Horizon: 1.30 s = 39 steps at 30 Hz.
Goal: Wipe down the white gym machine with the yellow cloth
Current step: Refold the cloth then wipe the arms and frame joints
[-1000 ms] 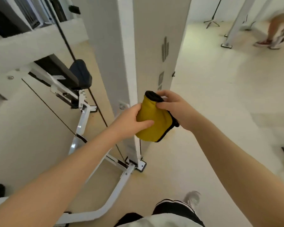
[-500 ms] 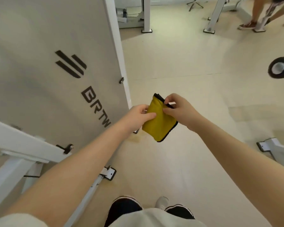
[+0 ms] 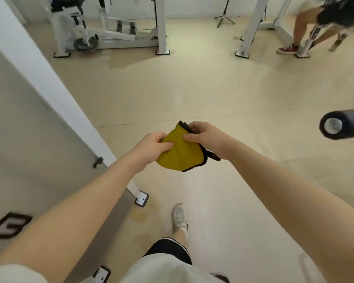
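A pale gym floor (image 3: pixel 223 88) is stretching away across the room, with a damp-looking patch glinting toward twelve o'clock. More white equipment (image 3: pixel 102 31) is standing at eleven o'clock, and another person (image 3: pixel 315 23) is bending at two o'clock. A dark bar end (image 3: pixel 335 124) is poking in at three o'clock. The white gym machine (image 3: pixel 29 119) is filling the nine o'clock side, its panel just beside the arms. In the middle, the yellow cloth (image 3: pixel 180 152) is hanging clear of the machine, folded. The left hand (image 3: pixel 151 145) is pinching its near edge with curled fingers while the right hand (image 3: pixel 204 135) is gripping the black-trimmed top, probably refolding it to present a fresh face before wiping.
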Tool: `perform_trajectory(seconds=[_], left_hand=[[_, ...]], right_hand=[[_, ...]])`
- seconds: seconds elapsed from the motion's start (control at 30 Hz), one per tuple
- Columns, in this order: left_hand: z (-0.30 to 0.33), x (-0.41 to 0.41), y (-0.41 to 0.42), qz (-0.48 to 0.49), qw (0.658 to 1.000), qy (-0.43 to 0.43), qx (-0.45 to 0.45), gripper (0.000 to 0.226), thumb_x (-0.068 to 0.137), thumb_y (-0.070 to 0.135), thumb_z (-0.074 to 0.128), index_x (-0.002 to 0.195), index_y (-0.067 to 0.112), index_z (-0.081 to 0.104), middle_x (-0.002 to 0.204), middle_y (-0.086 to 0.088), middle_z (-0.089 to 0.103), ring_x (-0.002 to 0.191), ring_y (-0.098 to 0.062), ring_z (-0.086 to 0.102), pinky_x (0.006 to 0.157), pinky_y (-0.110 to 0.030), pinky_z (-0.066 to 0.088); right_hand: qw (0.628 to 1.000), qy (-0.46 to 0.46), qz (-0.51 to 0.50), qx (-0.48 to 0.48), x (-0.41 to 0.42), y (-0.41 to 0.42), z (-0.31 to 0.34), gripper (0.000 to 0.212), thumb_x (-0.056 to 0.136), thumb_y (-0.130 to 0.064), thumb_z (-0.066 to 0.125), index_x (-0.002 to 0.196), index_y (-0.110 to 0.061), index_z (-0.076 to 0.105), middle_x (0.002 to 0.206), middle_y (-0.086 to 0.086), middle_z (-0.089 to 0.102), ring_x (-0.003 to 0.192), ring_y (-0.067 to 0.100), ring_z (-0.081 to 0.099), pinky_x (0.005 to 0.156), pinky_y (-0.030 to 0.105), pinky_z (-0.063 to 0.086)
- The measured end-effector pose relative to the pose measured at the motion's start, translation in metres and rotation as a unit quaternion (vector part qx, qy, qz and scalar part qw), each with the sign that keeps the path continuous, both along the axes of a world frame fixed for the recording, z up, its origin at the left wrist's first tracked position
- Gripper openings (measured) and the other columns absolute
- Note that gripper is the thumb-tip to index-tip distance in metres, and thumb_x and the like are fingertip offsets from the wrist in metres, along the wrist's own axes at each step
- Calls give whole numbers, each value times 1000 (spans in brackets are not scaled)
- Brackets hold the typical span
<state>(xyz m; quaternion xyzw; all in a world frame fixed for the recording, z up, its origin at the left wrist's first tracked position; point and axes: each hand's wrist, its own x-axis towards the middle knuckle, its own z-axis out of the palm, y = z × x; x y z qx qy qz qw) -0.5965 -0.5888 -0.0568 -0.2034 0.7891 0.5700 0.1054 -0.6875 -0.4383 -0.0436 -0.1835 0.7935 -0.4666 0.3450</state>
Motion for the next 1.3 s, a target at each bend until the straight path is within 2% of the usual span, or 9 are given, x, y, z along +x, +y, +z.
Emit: perform_trajectory(seconds=[0.13, 0.27, 0.33, 0.5, 0.6, 0.73, 0.97, 1.17, 1.3], left_hand=[[16, -94, -37, 21, 998, 22, -50, 13, 90, 15, 55, 101, 12, 61, 99, -7, 65, 92, -23, 61, 82, -39, 49], [34, -165, -90, 91, 988, 74, -98, 11, 89, 14, 57, 84, 24, 57, 81, 5, 60, 79, -16, 56, 69, -29, 44], [37, -188, -119, 128, 979, 78, -136, 6, 90, 16, 57, 87, 22, 55, 80, 7, 57, 78, -14, 54, 64, -25, 41], [27, -223, -206, 247, 948, 43, -199, 7, 91, 21, 55, 97, 17, 56, 92, 0, 59, 85, -17, 56, 64, -26, 41], [25, -230, -252, 319, 923, 10, -215, 16, 92, 23, 55, 104, 13, 59, 95, -2, 60, 87, -18, 56, 67, -26, 43], [29, -230, -295, 415, 895, -11, -164, 20, 92, 23, 55, 108, 13, 60, 98, -2, 61, 90, -18, 58, 76, -30, 49], [42, -224, -353, 605, 772, -38, -191, 14, 89, 35, 57, 95, 22, 57, 89, 5, 58, 86, -12, 57, 72, -26, 50], [48, -182, -410, 688, 686, -26, -235, 14, 92, 35, 51, 102, 25, 52, 101, 4, 56, 88, -7, 53, 66, -15, 43], [58, -144, -454, 722, 646, -24, -246, 14, 91, 34, 53, 101, 25, 54, 95, 5, 58, 88, -9, 55, 74, -22, 47]], right_hand=[[999, -11, 47, 19, -105, -41, 26, 12, 92, -15, 56, 103, -14, 61, 101, 4, 64, 93, 21, 61, 76, 26, 50], [997, -57, 37, -45, -186, -103, 38, 15, 94, -16, 54, 107, -11, 60, 101, 6, 64, 90, 20, 61, 73, 27, 51], [994, -71, 65, -54, -219, -144, 36, 19, 94, -18, 54, 110, -10, 61, 108, 10, 65, 99, 25, 62, 84, 36, 52], [973, -74, 213, -54, -281, -268, 32, 22, 94, -14, 54, 114, -4, 58, 99, 9, 63, 84, 18, 61, 69, 25, 53], [943, -33, 328, -42, -303, -341, 26, 24, 95, -16, 53, 116, -6, 57, 112, 13, 62, 101, 28, 60, 91, 40, 49], [860, 70, 505, -23, -321, -428, 34, 11, 97, -21, 48, 104, -14, 52, 101, 5, 57, 94, 22, 54, 86, 37, 46], [781, 33, 621, -53, -310, -553, 43, 22, 97, -24, 49, 116, -13, 53, 115, 13, 59, 107, 31, 56, 97, 48, 45], [719, -45, 687, -98, -249, -656, 51, 13, 97, -18, 49, 108, -14, 54, 96, -4, 59, 85, 10, 57, 68, 20, 48], [674, -46, 731, -96, -199, -731, 63, 12, 96, -22, 51, 105, -17, 56, 96, -4, 59, 87, 10, 57, 74, 25, 49]])
